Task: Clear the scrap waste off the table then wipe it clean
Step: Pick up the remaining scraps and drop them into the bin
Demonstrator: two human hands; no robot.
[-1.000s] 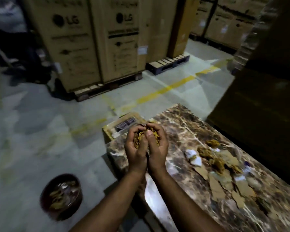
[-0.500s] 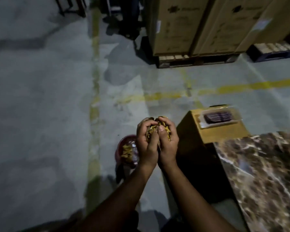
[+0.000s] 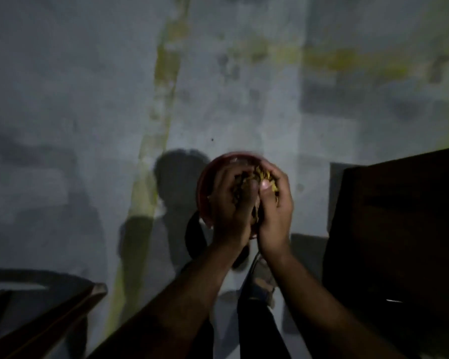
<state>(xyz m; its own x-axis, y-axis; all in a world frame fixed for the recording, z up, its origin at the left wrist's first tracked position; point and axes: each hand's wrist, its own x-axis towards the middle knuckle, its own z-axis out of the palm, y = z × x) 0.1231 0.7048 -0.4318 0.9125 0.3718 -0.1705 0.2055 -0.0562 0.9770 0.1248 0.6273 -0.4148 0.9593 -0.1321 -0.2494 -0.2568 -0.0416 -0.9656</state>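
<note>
Over the bowl: both hands are cupped together above a red bowl that stands on the floor; only its left rim and far edge show past the fingers.
Left hand: fingers curled inward round the load, the heel pressed against the other hand.
Right hand: curled the same way, thumb laid over the top of the load.
Grip: the two hands are pressed together as one cup, closed round the scrap, not spread.
Scrap: a heap of yellowish bits, showing at the top of the cup and in the gap between the thumbs; blur hides whether any is already falling.
Table: a dark block at the right edge may be its side, but I cannot tell; its top is out of view.
Step in hand: by my reading, emptying this handful into the bowl.
Doing it well: bring the cup low and centred over the bowl before parting the hands, since light bits will drift if dropped from high up.
Release: open from the little-finger side first, so that the load slides down, not sideways.
Finish: rub the palms together over the bowl to shed clinging bits.
Risk: the dim light makes the rim hard to judge, so spill on the floor is likely if the drop is rushed.
Left to do: probably more scrap to fetch, then the wiping.
</note>
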